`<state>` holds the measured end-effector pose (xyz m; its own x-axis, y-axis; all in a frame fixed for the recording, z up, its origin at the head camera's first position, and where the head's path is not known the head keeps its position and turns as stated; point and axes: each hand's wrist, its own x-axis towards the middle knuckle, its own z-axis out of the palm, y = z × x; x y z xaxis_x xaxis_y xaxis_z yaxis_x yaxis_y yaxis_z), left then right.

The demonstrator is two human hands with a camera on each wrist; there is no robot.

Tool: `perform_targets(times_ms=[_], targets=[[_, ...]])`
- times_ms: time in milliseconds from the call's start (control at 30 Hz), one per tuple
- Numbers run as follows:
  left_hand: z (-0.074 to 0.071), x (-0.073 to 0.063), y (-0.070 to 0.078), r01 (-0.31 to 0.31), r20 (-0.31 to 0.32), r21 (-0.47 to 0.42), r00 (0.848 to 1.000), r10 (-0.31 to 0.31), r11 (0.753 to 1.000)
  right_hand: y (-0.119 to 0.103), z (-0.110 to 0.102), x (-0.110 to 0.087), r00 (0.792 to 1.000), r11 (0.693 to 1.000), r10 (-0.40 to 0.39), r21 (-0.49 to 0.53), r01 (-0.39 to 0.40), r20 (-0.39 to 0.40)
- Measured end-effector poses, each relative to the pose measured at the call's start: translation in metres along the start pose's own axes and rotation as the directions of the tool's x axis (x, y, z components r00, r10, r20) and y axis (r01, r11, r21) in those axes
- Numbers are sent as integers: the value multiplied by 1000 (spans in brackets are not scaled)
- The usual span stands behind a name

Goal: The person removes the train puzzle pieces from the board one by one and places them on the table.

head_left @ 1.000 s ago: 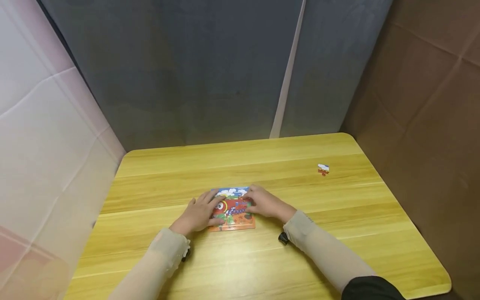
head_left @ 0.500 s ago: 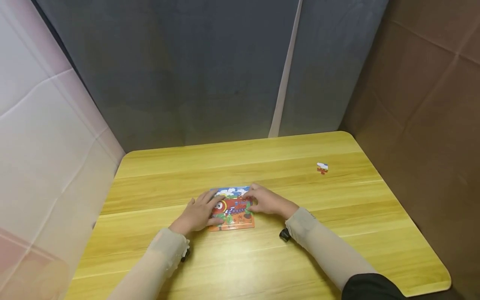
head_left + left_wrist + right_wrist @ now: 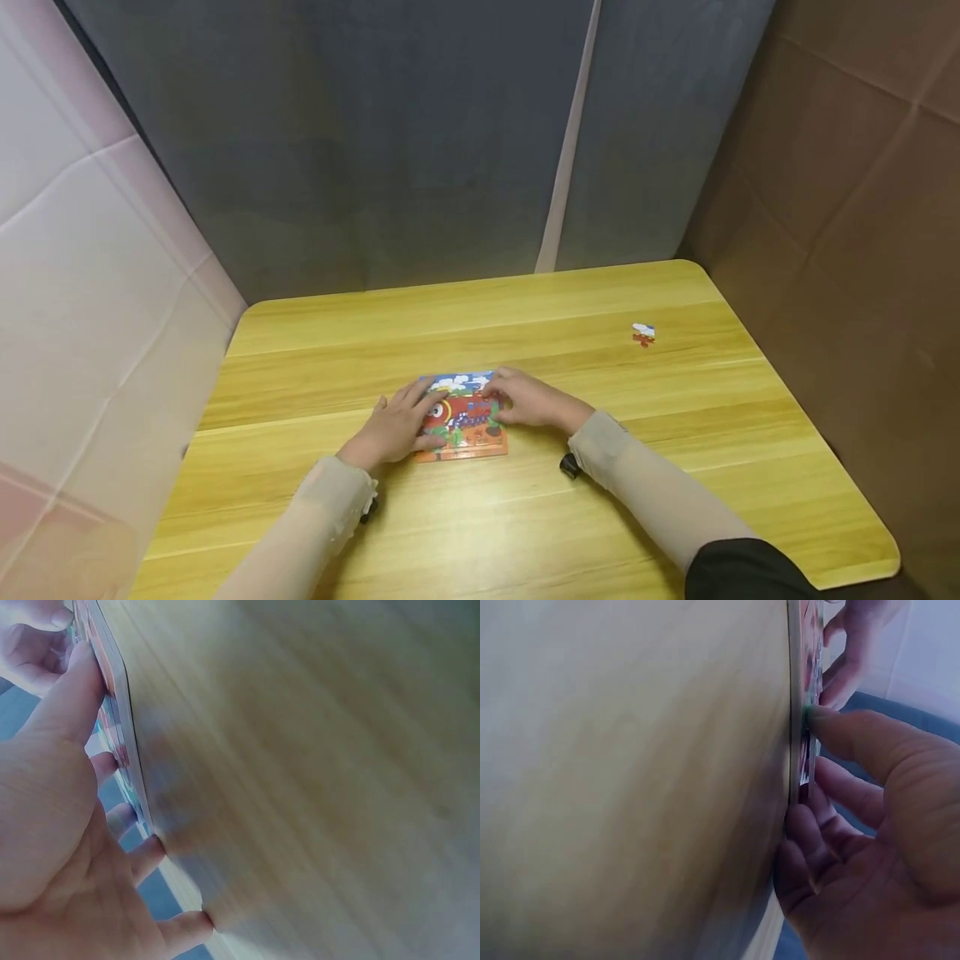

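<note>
Head view shows a flat red, blue and orange puzzle.

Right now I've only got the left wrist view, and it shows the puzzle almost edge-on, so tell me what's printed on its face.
Observer: In the head view, the puzzle has a big red figure with a round white eye.

Operator: Okay, and is anything lying loose, out where I can't see it?

Observer: Yes, the head view shows a white-and-red puzzle bit toward the far right corner of the table; I can't tell whether it's one piece or more.
</note>
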<state>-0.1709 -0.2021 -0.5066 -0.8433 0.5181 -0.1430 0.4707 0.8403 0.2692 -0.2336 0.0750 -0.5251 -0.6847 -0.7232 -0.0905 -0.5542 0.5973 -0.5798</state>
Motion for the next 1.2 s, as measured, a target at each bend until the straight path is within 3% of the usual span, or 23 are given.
perform_targets(times_ms=[233, 533, 933, 1033, 1200], targets=[[2, -1, -1, 3, 12, -10, 1000, -3, 1000, -12, -1, 3, 1000, 995, 7, -103, -6, 8], [-2, -2, 3, 26, 30, -1, 999, -26, 1000, -22, 7, 7, 997, 973, 8, -230, -26, -78], [-6, 0, 5, 69, 73, -31, 995, -67, 997, -26, 9, 11, 999, 953, -26, -302, 11, -45], [-6, 0, 5, 59, 47, -57, 997, -56, 997, -23, 10, 12, 998, 955, -31, -297, 13, -58], [-5, 2, 2, 6, -52, -87, 999, -11, 996, -20, 9, 13, 991, 968, -47, -251, 14, -128]])
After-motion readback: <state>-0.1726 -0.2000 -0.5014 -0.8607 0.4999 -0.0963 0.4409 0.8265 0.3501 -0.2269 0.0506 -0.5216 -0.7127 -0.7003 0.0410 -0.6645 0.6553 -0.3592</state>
